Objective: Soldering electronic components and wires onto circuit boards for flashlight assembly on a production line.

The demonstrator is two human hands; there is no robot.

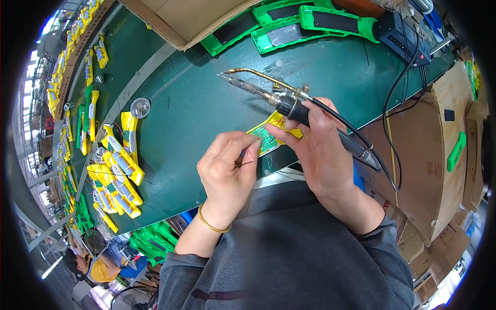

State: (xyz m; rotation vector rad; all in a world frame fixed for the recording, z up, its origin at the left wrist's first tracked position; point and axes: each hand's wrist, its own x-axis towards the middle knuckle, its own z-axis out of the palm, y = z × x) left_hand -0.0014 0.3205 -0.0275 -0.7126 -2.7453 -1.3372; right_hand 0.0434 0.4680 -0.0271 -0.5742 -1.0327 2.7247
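My right hand (323,150) is wrapped round a soldering iron (297,111) with a brass feed tube (258,73) clamped along it. The iron's tip points up and left, above the table and apart from the board. A green circuit board (266,140) sits in a yellow plastic housing (276,122) between my hands, partly hidden by them. The thumb of my right hand reaches down to the housing. At the board's left edge my left hand (227,163) is closed in a pinch, with a thin dark wire (244,164) showing at its fingers.
Several yellow housings with boards (118,173) lie in a pile on the left of the green table (181,119). Green housings (289,36) and an open cardboard box (178,26) are at the back. A dark control box (403,39) with cables stands back right; cartons (418,150) stand right.
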